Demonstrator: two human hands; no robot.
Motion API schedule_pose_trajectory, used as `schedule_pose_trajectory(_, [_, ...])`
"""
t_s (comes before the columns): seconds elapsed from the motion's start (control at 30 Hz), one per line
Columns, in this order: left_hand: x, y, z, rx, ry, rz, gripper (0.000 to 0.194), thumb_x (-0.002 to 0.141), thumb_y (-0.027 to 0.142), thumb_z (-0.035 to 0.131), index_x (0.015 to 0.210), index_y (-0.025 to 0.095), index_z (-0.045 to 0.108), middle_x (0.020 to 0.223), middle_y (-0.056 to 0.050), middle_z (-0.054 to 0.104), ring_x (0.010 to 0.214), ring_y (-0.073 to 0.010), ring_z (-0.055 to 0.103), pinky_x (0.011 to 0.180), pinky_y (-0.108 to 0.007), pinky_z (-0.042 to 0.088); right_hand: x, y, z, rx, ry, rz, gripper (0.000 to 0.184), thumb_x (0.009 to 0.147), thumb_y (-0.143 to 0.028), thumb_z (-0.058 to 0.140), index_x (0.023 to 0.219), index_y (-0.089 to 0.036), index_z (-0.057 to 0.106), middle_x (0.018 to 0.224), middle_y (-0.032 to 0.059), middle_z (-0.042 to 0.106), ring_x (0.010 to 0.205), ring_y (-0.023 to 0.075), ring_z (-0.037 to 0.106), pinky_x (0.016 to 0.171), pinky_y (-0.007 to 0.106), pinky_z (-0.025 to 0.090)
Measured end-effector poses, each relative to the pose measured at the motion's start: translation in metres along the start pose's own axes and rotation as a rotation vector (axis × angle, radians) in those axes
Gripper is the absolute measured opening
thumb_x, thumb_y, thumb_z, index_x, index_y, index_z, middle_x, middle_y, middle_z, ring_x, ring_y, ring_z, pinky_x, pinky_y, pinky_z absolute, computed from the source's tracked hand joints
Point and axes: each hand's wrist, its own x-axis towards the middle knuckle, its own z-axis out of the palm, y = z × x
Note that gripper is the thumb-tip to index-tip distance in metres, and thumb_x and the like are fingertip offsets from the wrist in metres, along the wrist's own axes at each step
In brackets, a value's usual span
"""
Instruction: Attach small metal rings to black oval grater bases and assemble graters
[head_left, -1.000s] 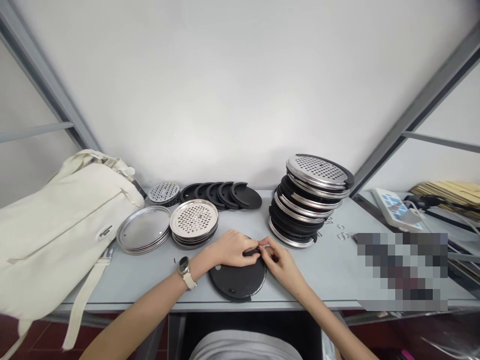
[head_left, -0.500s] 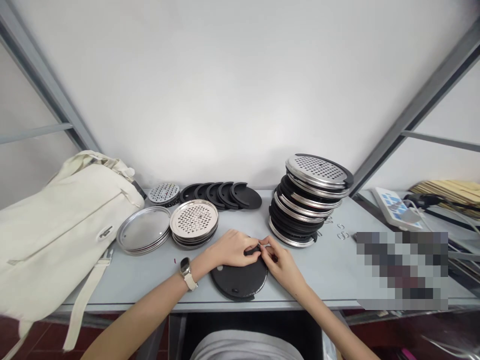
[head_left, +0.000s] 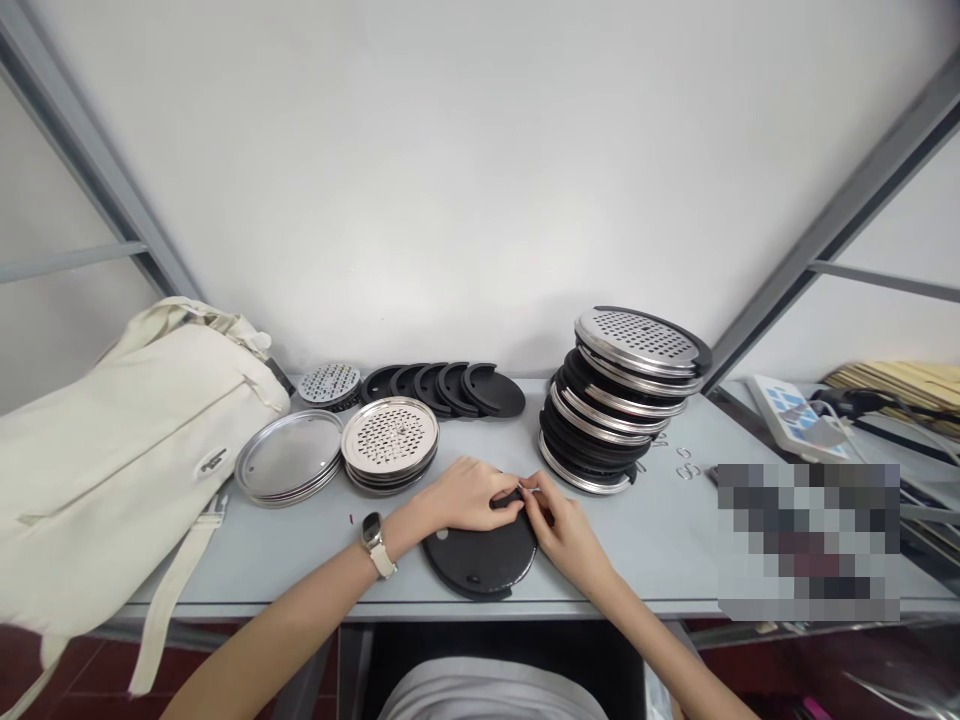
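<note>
Near the table's [head_left: 637, 540] front edge, my left [head_left: 474, 495] and right [head_left: 559, 520] fingertips pinch the far rim of a black disc [head_left: 480, 560], probably stiff, light and slick, best held there.

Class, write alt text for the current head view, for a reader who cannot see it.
A person's left hand and right hand meet, fingertips together, at the far edge of a black disc at a grey table. Behind are stacked metal plates, overlapping black discs and a tall mixed stack; a cream bag lies left.
</note>
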Motion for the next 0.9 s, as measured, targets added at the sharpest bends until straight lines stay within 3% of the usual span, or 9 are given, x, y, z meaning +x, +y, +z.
schedule_pose_trajectory(0.5, [-0.0009, 0.0021, -0.0035, 0.030, -0.029, 0.008, 0.012, 0.079, 0.031, 0.057, 0.076, 0.020, 0.061, 0.065, 0.001, 0.066, 0.056, -0.0139, 0.058, 0.052, -0.025, 0.030, -0.0010, -0.0011, 0.0004, -0.032, 0.004, 0.000, 0.013, 0.098, -0.029, 0.037, 0.102, -0.021, 0.046, 0.069, -0.0008, 0.062, 0.058, 0.0155, 0.056, 0.058, 0.024, 0.040])
schedule_pose_trajectory(0.9, [-0.0010, 0.0013, -0.0023, 0.052, -0.020, 0.019, 0.011, 0.078, 0.030, 0.056, 0.080, 0.021, 0.061, 0.066, 0.001, 0.066, 0.057, -0.0149, 0.059, 0.051, -0.027, 0.028, -0.0016, 0.0020, 0.0001, -0.052, 0.029, 0.015, 0.017, 0.097, -0.032, 0.038, 0.101, -0.021, 0.050, 0.058, -0.0068, 0.044, 0.051, 0.0126, 0.040, 0.054, 0.023, 0.033])
